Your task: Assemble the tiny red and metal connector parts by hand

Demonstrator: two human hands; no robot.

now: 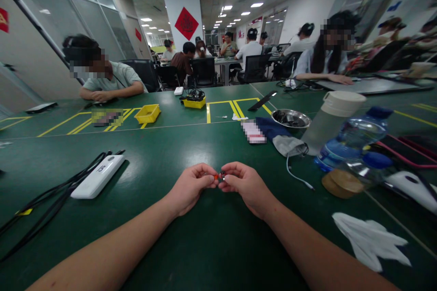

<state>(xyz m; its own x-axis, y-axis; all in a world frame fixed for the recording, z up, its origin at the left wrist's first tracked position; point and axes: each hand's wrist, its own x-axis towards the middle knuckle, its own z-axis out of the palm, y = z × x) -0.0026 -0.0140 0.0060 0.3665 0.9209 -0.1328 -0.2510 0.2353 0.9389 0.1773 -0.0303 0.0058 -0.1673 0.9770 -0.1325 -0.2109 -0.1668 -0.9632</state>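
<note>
Over the middle of the green table (211,232), my two hands meet with their fingertips almost touching. My left hand (196,186) is closed in a pinch on a small orange piece (216,176). A small dark, shiny metal-looking piece (223,175) is pinched between the thumb and fingers of my right hand (244,186). The two pieces face each other with hardly any gap. Whether they touch, and what kind of parts they are, is too small to make out. My fingers hide most of both.
On the left lie a white power bank (99,176) and black cables (51,204). To the right stand a blue-capped bottle (355,138), a frosted bottle (332,120), a metal bowl (291,118) and a crumpled tissue (372,241). Yellow trays (148,114) sit farther back; people sit beyond.
</note>
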